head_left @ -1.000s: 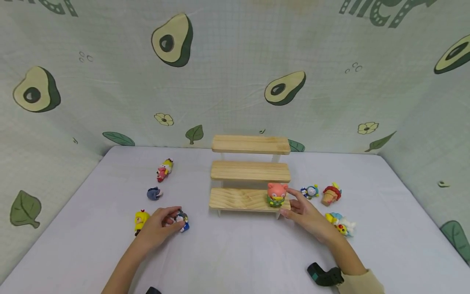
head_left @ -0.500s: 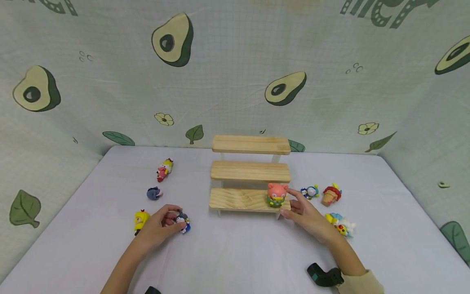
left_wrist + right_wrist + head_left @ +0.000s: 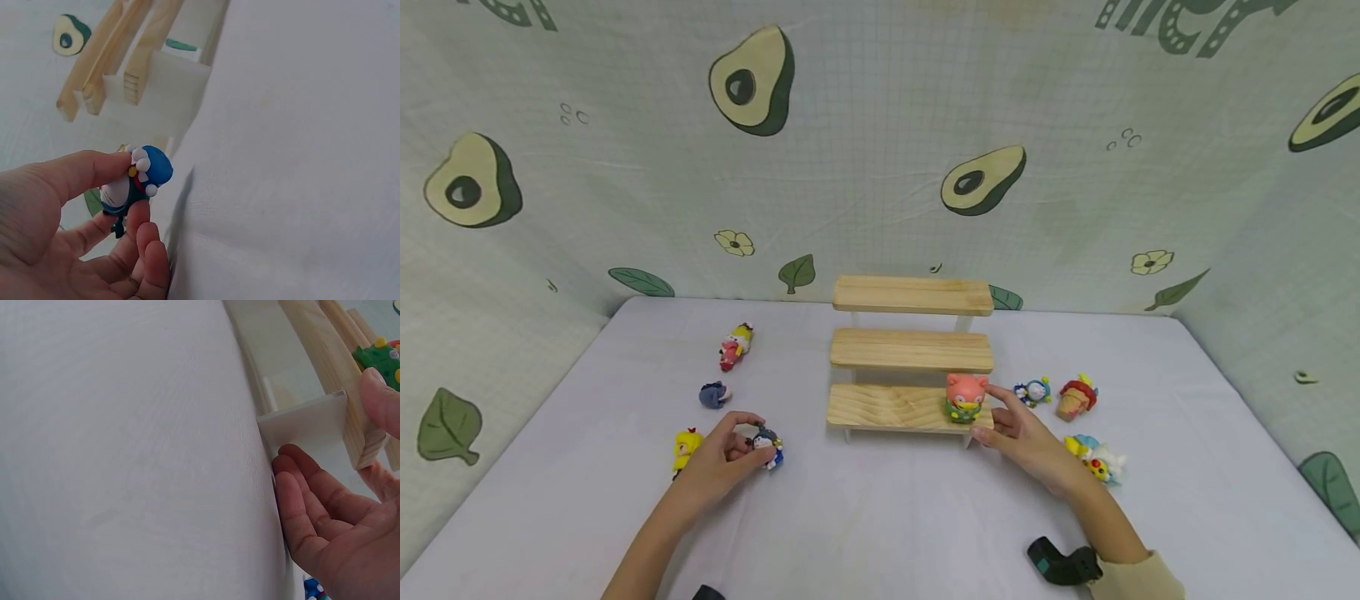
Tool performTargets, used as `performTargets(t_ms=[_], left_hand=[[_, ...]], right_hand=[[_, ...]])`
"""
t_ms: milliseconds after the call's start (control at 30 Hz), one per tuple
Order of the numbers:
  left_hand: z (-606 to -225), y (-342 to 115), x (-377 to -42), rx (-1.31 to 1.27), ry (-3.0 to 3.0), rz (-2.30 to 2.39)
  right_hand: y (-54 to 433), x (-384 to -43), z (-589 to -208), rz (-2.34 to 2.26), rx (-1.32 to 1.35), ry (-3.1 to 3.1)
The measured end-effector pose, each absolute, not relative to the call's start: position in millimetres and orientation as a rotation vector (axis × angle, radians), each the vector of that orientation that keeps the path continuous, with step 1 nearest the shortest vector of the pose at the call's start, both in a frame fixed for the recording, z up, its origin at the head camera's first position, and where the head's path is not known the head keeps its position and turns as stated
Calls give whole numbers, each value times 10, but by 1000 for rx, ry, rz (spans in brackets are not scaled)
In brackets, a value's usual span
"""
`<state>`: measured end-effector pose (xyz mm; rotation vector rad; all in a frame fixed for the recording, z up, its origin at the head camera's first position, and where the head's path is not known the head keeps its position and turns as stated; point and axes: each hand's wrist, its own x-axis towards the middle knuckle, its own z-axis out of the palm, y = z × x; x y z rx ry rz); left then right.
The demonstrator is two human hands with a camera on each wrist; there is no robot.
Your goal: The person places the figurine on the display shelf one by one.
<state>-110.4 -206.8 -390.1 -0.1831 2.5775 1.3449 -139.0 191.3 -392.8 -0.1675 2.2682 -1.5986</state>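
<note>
The left wrist view shows you what the head view hides: a finger [image 3: 139, 215] against the blue toy [image 3: 156, 165], opposite your thumb [image 3: 100, 167]. Your left grip [image 3: 727, 454] pinches that toy, left of the wooden shelf [image 3: 912, 348] on the counter [image 3: 880, 517]. Only the right wrist view shows you loosely bent fingers [image 3: 295, 506] below the lowest board [image 3: 887, 407]. Your right grip [image 3: 1017, 429] rests its thumb at that board's front edge, index fingertip beside the pink toy [image 3: 966, 396] standing there; I can't tell whether it squeezes anything. Since the earlier frame, the blue toy has shifted slightly left.
</note>
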Motion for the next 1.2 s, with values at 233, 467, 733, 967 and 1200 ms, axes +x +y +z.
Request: performTargets(t_ms=[233,467,733,967,1200], left_hand=[[-3877,-2054,-1101,-193,2630,1364],[-3853,-2036,-1084,-188,2676,1440],[-3749,-1904,-1038,-188,2636,1626],[-3671,-1758,-1009,-187,2624,1656],[-3585,-1579,-1049,-2,2625,1680]], right_hand=[[1914,-1390,-3931,-1593,-175,2274],[1912,-1389,-3926,-1588,-178,2274],[1910,-1389,-3919,-1590,-186,2276],[1898,-1395,-3913,-1581,-172,2276],[1906,-1388,-3918,-1590,-181,2276]])
